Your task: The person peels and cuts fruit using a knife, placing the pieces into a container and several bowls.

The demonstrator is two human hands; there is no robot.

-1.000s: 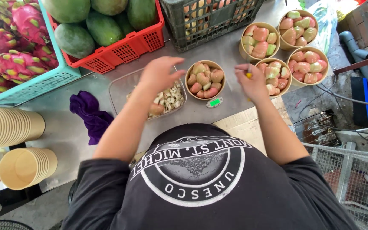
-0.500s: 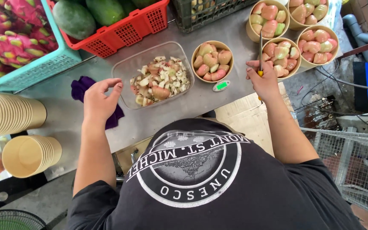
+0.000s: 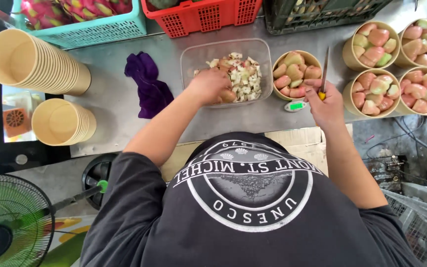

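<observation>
Left hand (image 3: 208,85) now dips, curled, into my scrap tub (image 3: 193,54) on the steel counter (image 3: 109,99); right hand (image 3: 327,101) grips the knife (image 3: 324,69).

We cannot see the fingers of the left hand (image 3: 208,84); they are buried among the fruit scraps in the clear tub (image 3: 193,54). The right hand (image 3: 326,101) covers most of the knife's yellow handle (image 3: 321,95). The top edge crops the red crate (image 3: 201,15), the teal crate (image 3: 82,27) and the dark crate (image 3: 322,12).
</observation>
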